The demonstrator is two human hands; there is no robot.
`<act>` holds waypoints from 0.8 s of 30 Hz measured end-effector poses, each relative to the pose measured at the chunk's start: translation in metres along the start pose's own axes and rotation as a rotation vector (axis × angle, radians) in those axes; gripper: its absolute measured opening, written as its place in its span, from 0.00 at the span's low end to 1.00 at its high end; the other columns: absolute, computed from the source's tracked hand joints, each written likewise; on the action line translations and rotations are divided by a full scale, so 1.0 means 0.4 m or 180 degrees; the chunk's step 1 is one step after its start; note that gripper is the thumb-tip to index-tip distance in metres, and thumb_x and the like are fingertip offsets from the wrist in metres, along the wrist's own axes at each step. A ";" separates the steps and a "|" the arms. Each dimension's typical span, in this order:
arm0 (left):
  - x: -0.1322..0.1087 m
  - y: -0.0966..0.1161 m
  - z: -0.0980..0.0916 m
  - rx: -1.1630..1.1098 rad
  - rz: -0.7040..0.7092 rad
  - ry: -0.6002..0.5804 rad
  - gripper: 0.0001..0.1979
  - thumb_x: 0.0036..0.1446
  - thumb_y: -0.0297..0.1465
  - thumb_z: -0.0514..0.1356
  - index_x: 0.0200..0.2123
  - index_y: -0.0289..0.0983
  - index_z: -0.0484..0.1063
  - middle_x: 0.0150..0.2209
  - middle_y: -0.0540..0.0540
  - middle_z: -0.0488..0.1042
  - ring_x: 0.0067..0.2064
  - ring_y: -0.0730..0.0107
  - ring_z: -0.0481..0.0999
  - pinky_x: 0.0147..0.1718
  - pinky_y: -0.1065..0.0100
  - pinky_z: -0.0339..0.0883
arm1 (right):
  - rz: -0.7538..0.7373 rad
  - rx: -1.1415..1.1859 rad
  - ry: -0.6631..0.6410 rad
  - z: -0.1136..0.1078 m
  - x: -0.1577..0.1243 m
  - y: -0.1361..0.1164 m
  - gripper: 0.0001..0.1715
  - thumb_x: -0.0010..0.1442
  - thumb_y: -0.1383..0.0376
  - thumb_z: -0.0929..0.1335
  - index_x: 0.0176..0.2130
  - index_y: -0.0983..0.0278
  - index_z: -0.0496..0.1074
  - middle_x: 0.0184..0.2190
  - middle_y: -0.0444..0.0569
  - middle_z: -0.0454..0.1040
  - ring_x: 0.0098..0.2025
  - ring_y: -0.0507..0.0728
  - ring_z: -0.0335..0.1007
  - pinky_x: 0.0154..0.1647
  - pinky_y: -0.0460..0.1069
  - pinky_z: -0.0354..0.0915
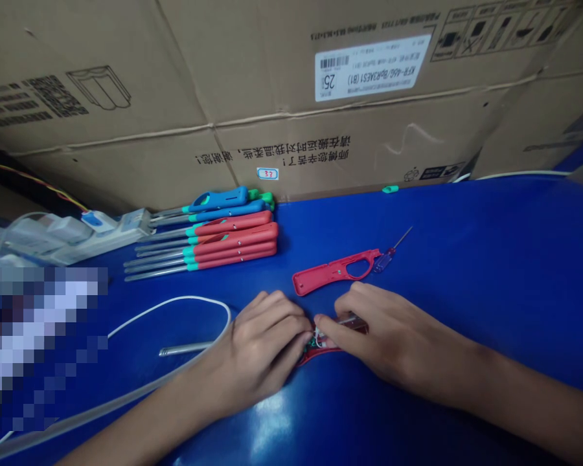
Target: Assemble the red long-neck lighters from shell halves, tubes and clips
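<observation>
Both of my hands work at an opened long-nosed lighter lying on the blue table. Its red lower shell shows between the hands, with white and green parts inside. My left hand is closed round the lighter's front end, its fingertips at the inner parts; a metal tube sticks out to the left beyond it. My right hand grips the rear part, thumb and fingers pressed at a clear piece inside. Just beyond lies the loose red shell half, hollow side up. Touching its looped end is a small screwdriver with a purple handle.
Several red lighters and blue lighters lie stacked at the back left. Beside them is a power strip with plugs. A white cable loops by my left arm. A large cardboard box stands behind; a green piece lies before it.
</observation>
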State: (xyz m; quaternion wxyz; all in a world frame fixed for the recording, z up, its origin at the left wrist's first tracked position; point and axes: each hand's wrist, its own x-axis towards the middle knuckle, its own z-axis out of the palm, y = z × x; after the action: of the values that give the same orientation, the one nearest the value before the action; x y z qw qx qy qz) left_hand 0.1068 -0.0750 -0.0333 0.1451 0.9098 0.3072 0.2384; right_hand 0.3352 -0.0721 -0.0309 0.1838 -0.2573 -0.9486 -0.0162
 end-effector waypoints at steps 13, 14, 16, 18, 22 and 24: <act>-0.002 0.000 0.003 0.0048 0.0071 0.0068 0.06 0.61 0.22 0.56 0.39 0.33 0.72 0.35 0.45 0.75 0.37 0.67 0.71 0.37 0.62 0.66 | -0.0024 -0.0023 -0.0048 0.004 0.000 -0.001 0.08 0.64 0.71 0.63 0.43 0.65 0.70 0.31 0.46 0.63 0.32 0.55 0.56 0.32 0.49 0.54; -0.002 -0.001 0.004 0.0045 0.0074 0.0061 0.06 0.61 0.22 0.56 0.39 0.33 0.72 0.36 0.44 0.75 0.37 0.67 0.71 0.37 0.62 0.66 | -0.0029 -0.0029 -0.0054 0.004 0.000 -0.001 0.08 0.64 0.71 0.63 0.43 0.65 0.70 0.31 0.46 0.63 0.32 0.55 0.56 0.32 0.49 0.53; -0.001 -0.002 0.004 0.0053 0.0078 0.0053 0.06 0.61 0.22 0.56 0.39 0.33 0.72 0.35 0.44 0.75 0.37 0.67 0.71 0.37 0.62 0.66 | -0.0025 -0.0047 -0.0070 0.003 0.001 -0.002 0.07 0.64 0.71 0.63 0.42 0.65 0.69 0.30 0.46 0.63 0.32 0.55 0.55 0.32 0.49 0.53; -0.001 -0.002 0.004 0.0076 0.0088 0.0055 0.06 0.61 0.22 0.56 0.39 0.33 0.72 0.35 0.44 0.74 0.37 0.67 0.71 0.37 0.62 0.67 | -0.0008 -0.0062 -0.0046 0.002 0.001 -0.003 0.07 0.64 0.70 0.63 0.42 0.65 0.69 0.30 0.46 0.63 0.33 0.55 0.55 0.32 0.49 0.52; -0.003 -0.001 0.002 0.0082 0.0123 0.0076 0.06 0.61 0.22 0.56 0.39 0.32 0.72 0.35 0.44 0.75 0.37 0.67 0.71 0.37 0.62 0.67 | -0.0009 -0.0003 -0.0050 0.000 0.001 -0.005 0.08 0.65 0.71 0.63 0.44 0.66 0.70 0.30 0.47 0.63 0.32 0.55 0.56 0.32 0.49 0.53; -0.003 0.000 0.002 0.0067 0.0133 0.0093 0.06 0.60 0.22 0.56 0.40 0.32 0.73 0.35 0.44 0.75 0.37 0.67 0.72 0.37 0.62 0.67 | -0.0026 -0.0003 -0.0074 0.001 0.002 -0.006 0.09 0.64 0.70 0.63 0.45 0.66 0.70 0.30 0.47 0.63 0.33 0.55 0.56 0.32 0.49 0.54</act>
State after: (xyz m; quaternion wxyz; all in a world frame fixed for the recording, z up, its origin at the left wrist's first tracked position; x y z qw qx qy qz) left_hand 0.1065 -0.0757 -0.0344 0.1260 0.9139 0.2927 0.2513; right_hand 0.3332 -0.0739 -0.0307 0.1727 -0.2537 -0.9516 -0.0144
